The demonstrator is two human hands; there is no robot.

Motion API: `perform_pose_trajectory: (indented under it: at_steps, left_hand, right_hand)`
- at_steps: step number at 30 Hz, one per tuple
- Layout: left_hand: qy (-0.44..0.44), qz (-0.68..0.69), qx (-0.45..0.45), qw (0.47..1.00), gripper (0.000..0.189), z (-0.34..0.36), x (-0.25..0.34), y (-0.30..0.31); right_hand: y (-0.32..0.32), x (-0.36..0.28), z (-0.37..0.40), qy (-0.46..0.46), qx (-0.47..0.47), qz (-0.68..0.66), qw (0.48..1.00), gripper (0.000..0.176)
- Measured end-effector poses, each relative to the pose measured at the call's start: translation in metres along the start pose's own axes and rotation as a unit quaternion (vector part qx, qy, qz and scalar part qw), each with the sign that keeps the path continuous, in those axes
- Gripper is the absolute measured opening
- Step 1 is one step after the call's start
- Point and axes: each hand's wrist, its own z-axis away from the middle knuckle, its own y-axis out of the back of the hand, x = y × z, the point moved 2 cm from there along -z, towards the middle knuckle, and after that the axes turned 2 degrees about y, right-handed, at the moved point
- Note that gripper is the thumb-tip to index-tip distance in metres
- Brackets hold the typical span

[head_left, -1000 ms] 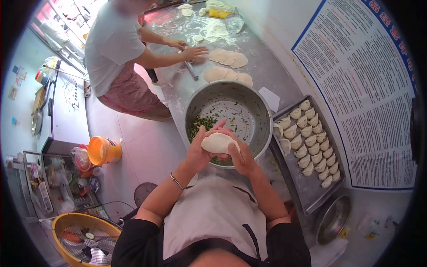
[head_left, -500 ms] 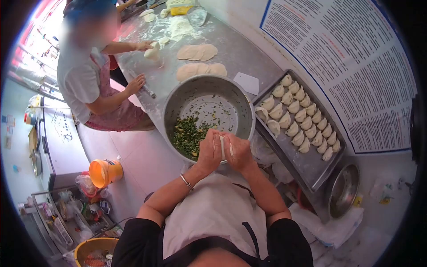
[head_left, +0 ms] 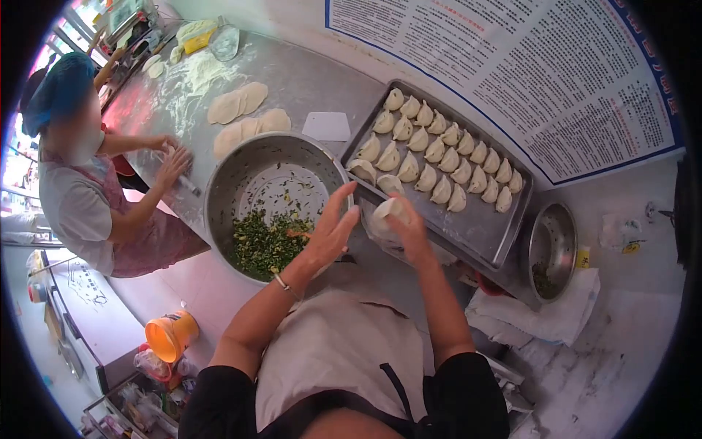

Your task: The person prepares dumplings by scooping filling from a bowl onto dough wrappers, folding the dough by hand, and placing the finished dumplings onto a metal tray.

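Dumpling [head_left: 390, 211], one, in right hand [head_left: 412, 233]; left hand [head_left: 329, 235] near one bowl [head_left: 281, 183].

The scene is viewed from the person's head, with the camera faced forward and steeply down. The apron [head_left: 340, 351] is seen from just above at the bottom; the metal pot [head_left: 292, 175] and tray [head_left: 472, 238] are looked down into at close range. The worktable [head_left: 314, 77] is shown receding toward the upper left. Near the dark, curved rim, shapes are perhaps bent by the lens.
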Motion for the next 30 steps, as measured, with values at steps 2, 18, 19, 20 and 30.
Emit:
perform_pose_trajectory:
  at_steps: [2,18,19,20,30]
  left_hand:
    - [-0.006,-0.01,0.015,1.0,0.05,0.001,-0.003,0.021]
    - [0.001,-0.125,0.347,0.929,0.031,-0.028,-0.076,0.294]
    - [0.026,-0.162,0.327,0.931,0.03,-0.04,-0.091,0.313]
    - [0.05,-0.197,0.303,0.931,0.03,-0.056,-0.107,0.331]
    - [0.109,-0.48,0.117,0.863,0.047,-0.174,-0.24,0.402]
  right_hand:
    - [0.038,0.0,-0.02,0.1,0.062,0.156,0.981,0.045]
    - [0.045,0.0,-0.056,0.194,0.096,0.571,0.792,0.034]
    - [0.019,-0.014,-0.05,0.218,0.1,0.543,0.804,0.033]
    - [-0.003,-0.018,-0.046,0.226,0.064,0.506,0.83,0.032]
    - [-0.16,-0.018,0.005,0.17,-0.216,0.609,0.744,0.044]
